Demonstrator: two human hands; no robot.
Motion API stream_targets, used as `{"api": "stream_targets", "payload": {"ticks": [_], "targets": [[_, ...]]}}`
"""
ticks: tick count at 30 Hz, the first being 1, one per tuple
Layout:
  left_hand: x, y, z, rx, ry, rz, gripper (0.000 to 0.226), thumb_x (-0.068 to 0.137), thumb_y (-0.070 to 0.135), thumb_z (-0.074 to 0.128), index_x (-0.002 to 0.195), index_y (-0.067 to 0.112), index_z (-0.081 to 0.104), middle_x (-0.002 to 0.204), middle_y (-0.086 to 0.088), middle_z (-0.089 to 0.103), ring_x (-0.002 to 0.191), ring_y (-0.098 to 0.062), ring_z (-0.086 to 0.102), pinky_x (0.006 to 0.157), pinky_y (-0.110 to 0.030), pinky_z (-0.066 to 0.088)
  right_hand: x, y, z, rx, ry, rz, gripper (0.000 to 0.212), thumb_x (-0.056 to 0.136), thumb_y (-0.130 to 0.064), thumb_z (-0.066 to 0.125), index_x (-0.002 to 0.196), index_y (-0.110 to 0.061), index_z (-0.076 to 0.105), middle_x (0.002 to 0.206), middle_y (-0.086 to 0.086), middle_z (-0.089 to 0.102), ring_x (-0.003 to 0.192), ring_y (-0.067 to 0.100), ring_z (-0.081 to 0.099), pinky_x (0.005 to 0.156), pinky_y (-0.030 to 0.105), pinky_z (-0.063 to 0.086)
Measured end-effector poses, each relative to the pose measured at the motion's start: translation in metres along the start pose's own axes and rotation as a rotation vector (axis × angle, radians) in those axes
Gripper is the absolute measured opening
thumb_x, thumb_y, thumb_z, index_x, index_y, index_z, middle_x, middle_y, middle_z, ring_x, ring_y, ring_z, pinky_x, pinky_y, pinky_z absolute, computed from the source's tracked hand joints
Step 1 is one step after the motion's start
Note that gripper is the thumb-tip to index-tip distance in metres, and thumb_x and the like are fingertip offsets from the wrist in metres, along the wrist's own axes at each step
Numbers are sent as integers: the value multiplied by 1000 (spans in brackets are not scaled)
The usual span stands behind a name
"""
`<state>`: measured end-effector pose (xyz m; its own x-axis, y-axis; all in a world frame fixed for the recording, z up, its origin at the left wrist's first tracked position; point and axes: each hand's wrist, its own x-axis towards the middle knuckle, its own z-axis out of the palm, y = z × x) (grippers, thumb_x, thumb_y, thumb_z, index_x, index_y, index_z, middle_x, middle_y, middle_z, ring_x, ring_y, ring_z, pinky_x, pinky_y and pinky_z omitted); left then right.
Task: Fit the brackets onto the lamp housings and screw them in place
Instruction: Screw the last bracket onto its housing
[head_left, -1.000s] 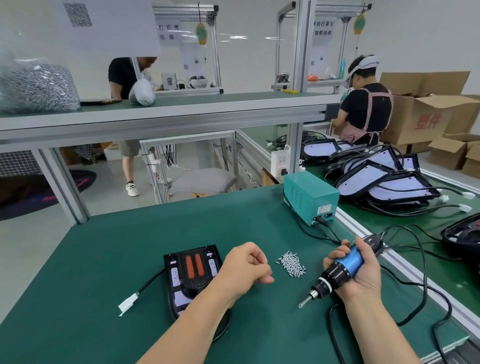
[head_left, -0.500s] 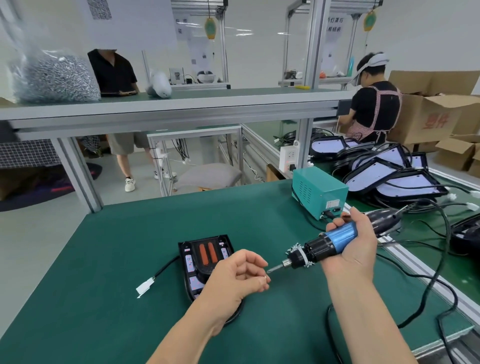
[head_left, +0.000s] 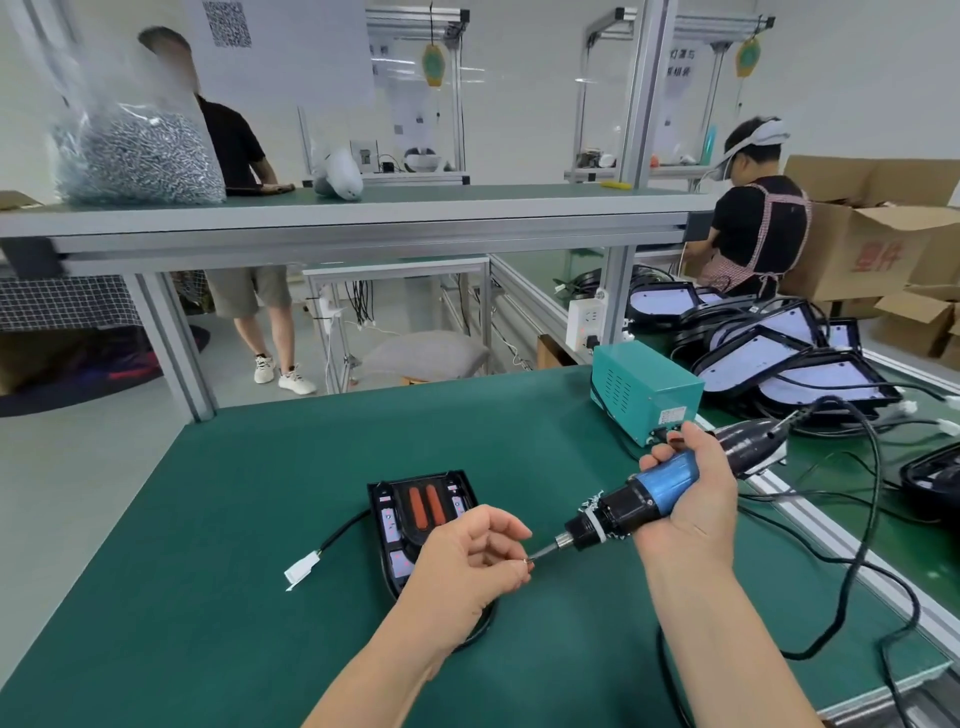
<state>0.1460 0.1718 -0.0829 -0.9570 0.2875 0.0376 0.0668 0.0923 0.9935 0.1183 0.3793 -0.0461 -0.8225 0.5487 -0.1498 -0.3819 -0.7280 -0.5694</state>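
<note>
Lamp housing (head_left: 415, 514) lies on the desk (head_left: 249, 499), partly behind our left hand (head_left: 467, 561), whose grip pinches a screw (head_left: 529, 560) (barely visible). Our right hand (head_left: 685, 504), grip wrapped round the screwdriver (head_left: 649, 493), has swung the bit across to meet it, so we judge driving comes next.

Table (head_left: 260, 493) dark green; lamp housing (head_left: 400, 499) blk w/ two orange-red strips. Screwdriver (head_left: 660, 488) blue grip, blk nose; power box (head_left: 644, 389) teal, apron (head_left: 763, 244) red-white check.

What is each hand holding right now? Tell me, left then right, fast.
Left hand: closed, pinching what looks like a small screw at the driver's bit.
Right hand: closed, gripping the electric screwdriver.
</note>
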Motion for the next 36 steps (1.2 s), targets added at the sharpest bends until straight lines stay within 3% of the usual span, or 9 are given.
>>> {"api": "stream_targets", "payload": {"ticks": [2, 7, 11, 14, 29, 32, 34, 36], "targets": [[-1, 1, 2, 125, 35, 43, 33, 80, -3, 71, 88, 29, 73, 78, 8, 70, 76, -10, 65, 75, -21, 53, -2, 1, 2, -26, -1, -18, 19, 93, -24, 67, 76, -20, 59, 60, -6, 57, 52, 9, 54, 53, 21, 47], [-7, 2, 3, 237, 100, 116, 40, 85, -1, 69, 88, 39, 69, 83, 12, 69, 81, -17, 64, 81, -26, 55, -7, 4, 11, -52, 10, -45, 15, 92, -20, 68, 80, -18, 60, 57, -7, 60, 48, 7, 57, 48, 18, 48], [-12, 1, 0, 296, 142, 146, 40, 86, 1, 67, 90, 41, 68, 84, 15, 68, 73, -4, 59, 74, -17, 50, -10, 10, 16, -105, 0, -42, 14, 91, -22, 69, 81, -19, 59, 59, -6, 60, 51, 9, 57, 52, 19, 48], [-16, -1, -2, 341, 181, 160, 36, 87, 2, 67, 92, 38, 67, 85, 15, 68, 74, -2, 60, 75, -12, 47, -13, 14, 20, -142, -16, -54, 13, 89, -22, 70, 81, -19, 60, 59, -5, 60, 54, 11, 56, 58, 23, 47], [-13, -13, -31, 187, 260, 85, 27, 84, 4, 73, 94, 29, 70, 87, 11, 74, 84, -9, 70, 74, -15, 53, -11, 24, 47, -139, -67, -69, 15, 88, -20, 71, 93, -15, 57, 59, -4, 61, 55, 12, 58, 61, 25, 50], [-9, -20, -41, 273, 522, 85, 24, 84, 12, 74, 88, 34, 68, 89, 14, 69, 88, -9, 65, 79, -23, 52, -8, 28, 49, -147, -77, -88, 15, 88, -19, 71, 91, -15, 58, 59, -4, 61, 54, 11, 58, 59, 24, 51], [-5, -24, -50, 339, 694, 64, 25, 85, 20, 74, 96, 38, 62, 100, 17, 57, 101, -11, 58, 85, -29, 45, -6, 30, 52, -165, -80, -120, 14, 88, -17, 71, 87, -16, 57, 57, -4, 60, 52, 11, 57, 57, 23, 51], [2, -28, -59, 316, 676, -53, 41, 82, 32, 77, 113, 38, 52, 107, 15, 46, 106, -13, 50, 87, -32, 41, -5, 33, 55, -191, -93, -159, 15, 89, -14, 70, 84, -15, 56, 55, -4, 59, 49, 11, 57, 54, 22, 51]]}}
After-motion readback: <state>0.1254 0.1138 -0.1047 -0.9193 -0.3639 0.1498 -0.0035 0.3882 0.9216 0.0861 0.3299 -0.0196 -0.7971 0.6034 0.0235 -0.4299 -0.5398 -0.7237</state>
